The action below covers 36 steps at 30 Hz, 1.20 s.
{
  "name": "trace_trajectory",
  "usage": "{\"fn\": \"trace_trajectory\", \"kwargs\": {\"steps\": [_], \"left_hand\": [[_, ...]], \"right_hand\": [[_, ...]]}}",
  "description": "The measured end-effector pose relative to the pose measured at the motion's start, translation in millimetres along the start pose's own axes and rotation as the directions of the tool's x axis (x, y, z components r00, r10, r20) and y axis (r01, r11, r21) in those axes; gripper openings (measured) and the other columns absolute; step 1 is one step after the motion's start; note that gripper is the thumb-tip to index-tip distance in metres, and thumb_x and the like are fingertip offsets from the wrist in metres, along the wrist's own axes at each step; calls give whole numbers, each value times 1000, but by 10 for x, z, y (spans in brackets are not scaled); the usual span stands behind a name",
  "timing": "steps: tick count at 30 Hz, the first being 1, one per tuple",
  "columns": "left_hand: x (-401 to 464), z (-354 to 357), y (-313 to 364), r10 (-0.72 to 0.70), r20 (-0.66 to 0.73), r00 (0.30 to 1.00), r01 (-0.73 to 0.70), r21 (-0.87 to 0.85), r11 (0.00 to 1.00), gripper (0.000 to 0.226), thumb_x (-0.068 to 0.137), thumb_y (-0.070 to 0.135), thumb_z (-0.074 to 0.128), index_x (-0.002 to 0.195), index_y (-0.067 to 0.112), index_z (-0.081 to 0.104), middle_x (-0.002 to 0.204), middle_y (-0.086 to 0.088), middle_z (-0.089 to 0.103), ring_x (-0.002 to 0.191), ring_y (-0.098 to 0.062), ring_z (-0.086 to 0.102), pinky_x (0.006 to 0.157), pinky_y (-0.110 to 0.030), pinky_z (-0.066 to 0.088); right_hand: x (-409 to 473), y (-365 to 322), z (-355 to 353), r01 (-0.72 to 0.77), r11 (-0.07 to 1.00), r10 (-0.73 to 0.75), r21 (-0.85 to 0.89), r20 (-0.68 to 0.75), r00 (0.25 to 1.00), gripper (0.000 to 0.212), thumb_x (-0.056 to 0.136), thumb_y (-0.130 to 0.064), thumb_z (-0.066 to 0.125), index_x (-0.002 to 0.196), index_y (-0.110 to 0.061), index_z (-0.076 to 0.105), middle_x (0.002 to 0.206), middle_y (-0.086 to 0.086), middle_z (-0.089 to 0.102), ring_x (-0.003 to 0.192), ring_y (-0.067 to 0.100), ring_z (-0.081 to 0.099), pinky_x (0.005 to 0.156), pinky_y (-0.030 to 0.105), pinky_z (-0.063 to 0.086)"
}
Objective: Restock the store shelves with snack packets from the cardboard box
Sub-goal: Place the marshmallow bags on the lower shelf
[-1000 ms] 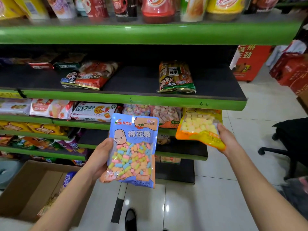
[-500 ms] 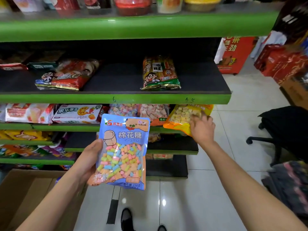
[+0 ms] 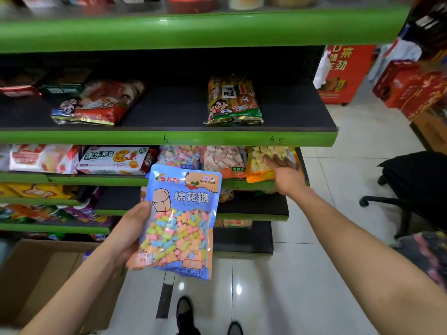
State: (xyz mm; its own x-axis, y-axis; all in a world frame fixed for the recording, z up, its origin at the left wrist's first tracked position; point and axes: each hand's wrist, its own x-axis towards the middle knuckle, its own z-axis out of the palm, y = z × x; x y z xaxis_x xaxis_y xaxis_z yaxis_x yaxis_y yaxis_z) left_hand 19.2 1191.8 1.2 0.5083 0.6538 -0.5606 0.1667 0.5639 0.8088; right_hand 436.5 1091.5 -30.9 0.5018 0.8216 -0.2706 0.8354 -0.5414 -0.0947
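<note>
My left hand (image 3: 130, 235) grips a blue marshmallow packet (image 3: 181, 223) by its left edge and holds it upright in front of the lower shelves. My right hand (image 3: 285, 175) reaches to the right end of the second shelf (image 3: 96, 180), fingers stretched flat on a yellow-orange marshmallow packet (image 3: 261, 163) that lies there. Beside it lie a pink-and-white marshmallow packet (image 3: 222, 160) and a pastel one (image 3: 179, 155). The open cardboard box (image 3: 36, 274) stands on the floor at the lower left, mostly hidden by my left arm.
The shelf above (image 3: 169, 137) holds a green rice-cracker bag (image 3: 232, 100) and red snack bags (image 3: 101, 102), with bare board between them. A black office chair (image 3: 416, 184) stands to the right. Red cartons (image 3: 411, 88) are stacked at the far right. My shoes (image 3: 185, 313) are on the tiled floor.
My right hand carried the yellow-orange packet up and left onto the second shelf and now lies flat on it. The blue packet stays in my left hand.
</note>
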Motion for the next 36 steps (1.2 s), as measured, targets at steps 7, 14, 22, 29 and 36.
{"fn": "trace_trajectory", "kwargs": {"steps": [7,14,22,29,36], "left_hand": [[-15,151,170,60,-1,998,-60,51,997,60,97,57,48,132,9,53,123,-19,70,109,-43,69,90,-61,55],[12,327,275,61,4,998,-61,31,998,49,104,49,38,133,12,55,123,-16,71,110,-39,69,100,-61,49],[26,325,253,43,25,999,-43,6,999,49,102,51,43,131,14,56,124,-16,71,110,-40,69,96,-60,52],[113,213,231,19,20,1000,-18,-75,997,45,104,51,40,128,17,58,122,-14,72,109,-38,70,84,-55,59],[400,217,281,-38,-30,999,28,-283,959,45,106,47,36,115,18,71,114,-14,75,98,-33,74,63,-45,61]], "right_hand": [[183,26,-27,10,928,-42,371,77,996,67,101,-24,44,155,-49,13,167,-13,-2,155,21,-7,123,49,-6],[49,99,187,145,984,-135,103,-96,986,64,104,-46,36,158,-41,2,168,-4,-11,154,23,-12,123,52,-7],[16,32,434,55,998,-55,-5,-107,993,76,98,-66,9,159,-23,-6,167,0,-9,153,19,-11,120,47,-9],[-250,-360,231,134,970,-48,204,-376,925,58,100,-49,46,149,-17,42,160,9,33,149,29,24,122,48,18],[-998,-1652,371,-211,74,-268,975,223,937,27,99,-23,61,126,-19,58,124,7,70,112,25,69,100,46,53]]}}
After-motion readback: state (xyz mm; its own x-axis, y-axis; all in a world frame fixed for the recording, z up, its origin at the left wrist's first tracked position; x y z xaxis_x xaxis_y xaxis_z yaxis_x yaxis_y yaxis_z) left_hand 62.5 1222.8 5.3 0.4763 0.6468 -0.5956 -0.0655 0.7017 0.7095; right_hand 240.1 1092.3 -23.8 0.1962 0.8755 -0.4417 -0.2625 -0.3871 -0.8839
